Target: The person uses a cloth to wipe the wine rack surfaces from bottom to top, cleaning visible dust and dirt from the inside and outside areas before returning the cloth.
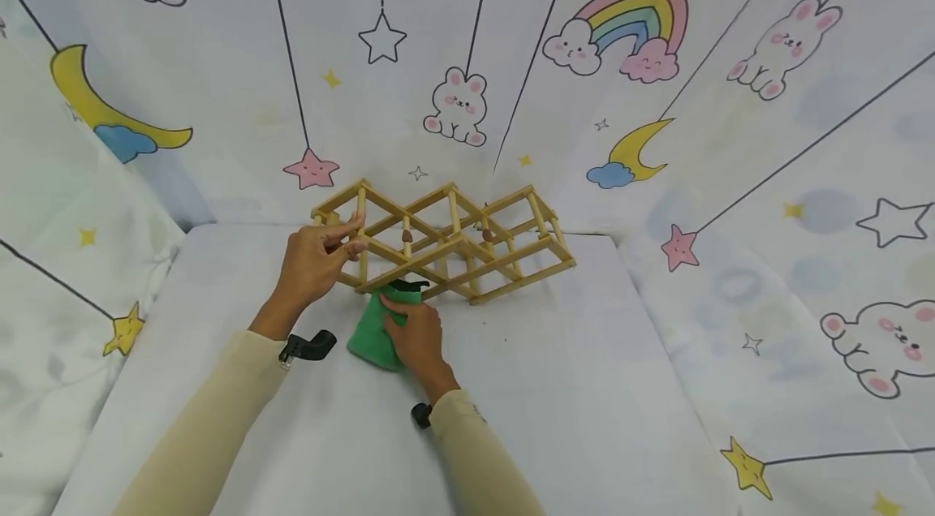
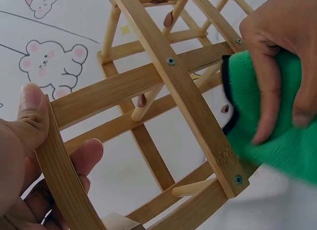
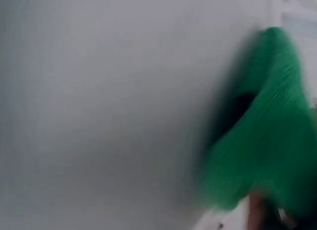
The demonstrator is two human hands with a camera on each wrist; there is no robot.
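In the head view, the left hand (image 1: pixel 314 260) pinches one end of a wooden rack (image 1: pixel 462 241) over the white desk (image 1: pixel 584 386); the right hand (image 1: pixel 420 333) holds a green cloth (image 1: pixel 372 337) at its near edge. The left wrist view shows left fingers nearly closed about an end slat (image 2: pixel 64 165), right fingers bent over cloth. In the right wrist view, the cloth blurs, mostly hiding the fingers.
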